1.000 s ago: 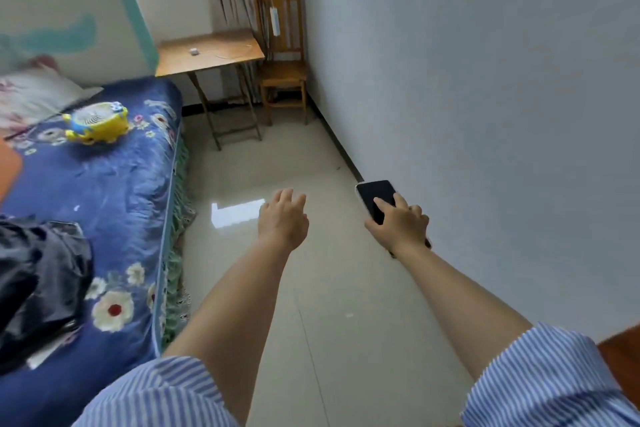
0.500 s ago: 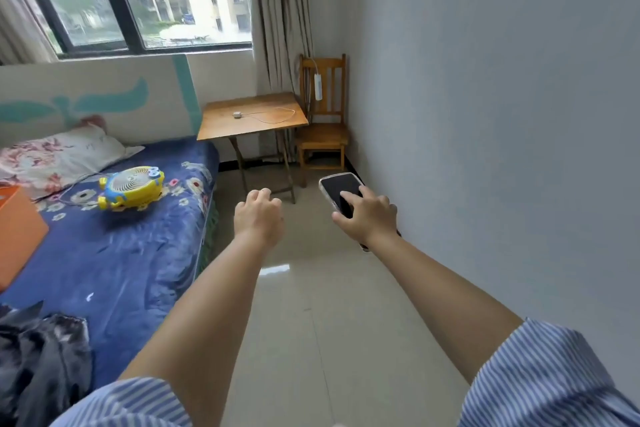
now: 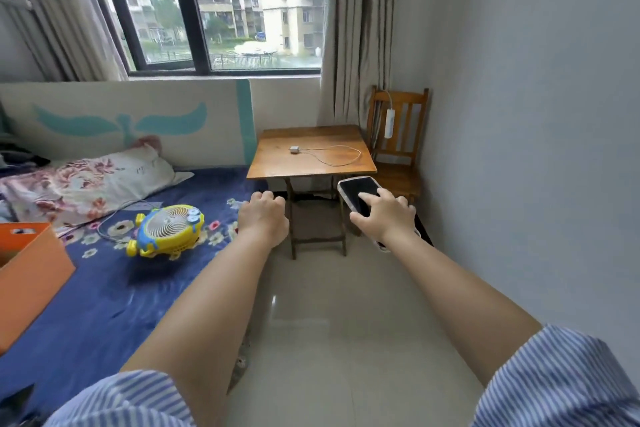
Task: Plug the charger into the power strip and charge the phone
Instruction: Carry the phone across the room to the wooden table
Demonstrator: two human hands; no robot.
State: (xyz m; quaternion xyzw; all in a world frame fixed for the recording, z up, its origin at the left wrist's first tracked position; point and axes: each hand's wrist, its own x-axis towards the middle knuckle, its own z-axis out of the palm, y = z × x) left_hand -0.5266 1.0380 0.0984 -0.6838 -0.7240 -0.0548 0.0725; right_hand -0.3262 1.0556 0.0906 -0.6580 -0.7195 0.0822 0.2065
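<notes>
My right hand (image 3: 382, 217) grips a black-screened phone (image 3: 356, 191) in a pale case, held out in front of me above the floor. My left hand (image 3: 263, 218) hangs beside it with fingers curled and nothing in it. Ahead stands a small wooden table (image 3: 273, 163); on it lies a white charger (image 3: 294, 149) with its thin cable (image 3: 337, 156) looped to the right. A white power strip (image 3: 390, 123) hangs on the back of a wooden chair (image 3: 401, 173) in the corner. Both hands are well short of the table.
A bed (image 3: 104, 298) with blue flowered cover fills the left, bearing a yellow fan (image 3: 166, 229), a pillow (image 3: 86, 180) and an orange box (image 3: 27, 274). The wall (image 3: 536, 149) runs close on my right. Pale tiled floor (image 3: 332, 322) leads to the table. Curtains (image 3: 356, 31) hang behind.
The view has tilted up and moved closer to the table and chair; the window now shows fully. Both arms stay stretched forward, and the phone remains in my right hand.
</notes>
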